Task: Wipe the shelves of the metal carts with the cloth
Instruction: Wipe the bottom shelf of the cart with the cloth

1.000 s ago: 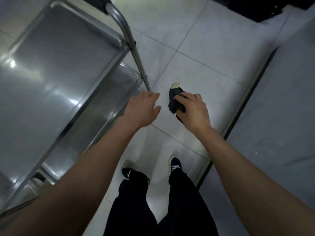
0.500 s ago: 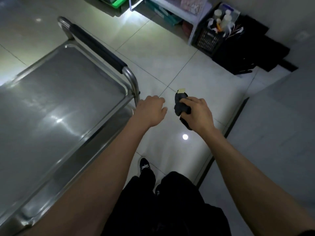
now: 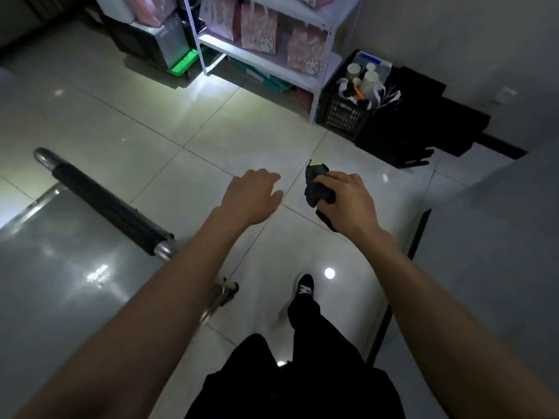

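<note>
Two hands off the cart, cloth on the far side

Cart shelf (image 3: pixel 60 267) lies low at the left, its handle (image 3: pixel 106 204) running diagonally. Left hand (image 3: pixel 252 196), nearer it, hovers loose-fingered, holding nothing. Right hand (image 3: pixel 348 201) grips the dark cloth (image 3: pixel 316 182), further right over the floor.

R hand (image 3: pixel 348 201) grips dark cloth (image 3: pixel 316 184); L hand (image 3: pixel 252 196) relaxed, holds nothing; metal cart (image 3: pixel 60 267) at left, w/ black-grip handle (image 3: pixel 106 207).

White rack (image 3: pixel 314 83) w/ pink bags (image 3: pixel 258 25) — black crate (image 3: pixel 343 113).
</note>
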Motion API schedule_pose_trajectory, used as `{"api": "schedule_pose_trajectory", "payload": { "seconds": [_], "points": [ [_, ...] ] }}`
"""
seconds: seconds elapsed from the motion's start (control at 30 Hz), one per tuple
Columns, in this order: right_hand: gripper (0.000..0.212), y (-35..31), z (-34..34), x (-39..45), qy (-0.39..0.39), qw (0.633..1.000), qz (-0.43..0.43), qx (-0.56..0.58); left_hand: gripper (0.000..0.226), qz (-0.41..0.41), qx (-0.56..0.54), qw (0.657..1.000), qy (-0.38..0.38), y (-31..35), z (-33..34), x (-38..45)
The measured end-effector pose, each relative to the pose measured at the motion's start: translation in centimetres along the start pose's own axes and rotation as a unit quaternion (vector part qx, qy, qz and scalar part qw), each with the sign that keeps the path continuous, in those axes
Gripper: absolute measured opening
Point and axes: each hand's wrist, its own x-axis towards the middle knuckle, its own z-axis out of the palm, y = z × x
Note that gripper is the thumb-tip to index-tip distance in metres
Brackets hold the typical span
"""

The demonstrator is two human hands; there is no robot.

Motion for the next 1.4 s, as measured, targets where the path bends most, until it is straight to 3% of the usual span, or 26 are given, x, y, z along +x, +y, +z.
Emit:
{"api": "schedule_pose_trajectory", "payload": {
  "seconds": [0.2, 0.4, 0.73, 1.17, 1.4],
  "points": [
    [0.044, 1.5, -0.8, 10.9, -0.026, 0.998, -0.051, 0.006, 0.053, -0.062, -0.021, 0.998, -0.003, -1.4, -2.7, 7.2],
    [0.046, -2.7, 1.9, 21.4, -0.073, 0.988, -0.136, 0.007, 0.053, -0.165, -0.092, 0.982, 0.031, -8.0, -4.5, 10.1],
    [0.046, -16.9, 10.3, 39.1, -0.147, 0.943, -0.296, -0.036, 0.050, -0.316, -0.182, 0.924, 0.111, -25.0, -8.1, 16.2],
    [0.048, -35.1, 17.8, 56.7, -0.163, 0.896, -0.413, 0.008, 0.050, -0.403, -0.157, 0.888, 0.158, -42.3, -17.3, 21.4],
    [0.044, -45.2, 24.3, 67.1, -0.175, 0.830, -0.529, 0.029, 0.051, -0.500, -0.166, 0.840, 0.129, -52.2, -21.0, 24.0]
  ]
}}
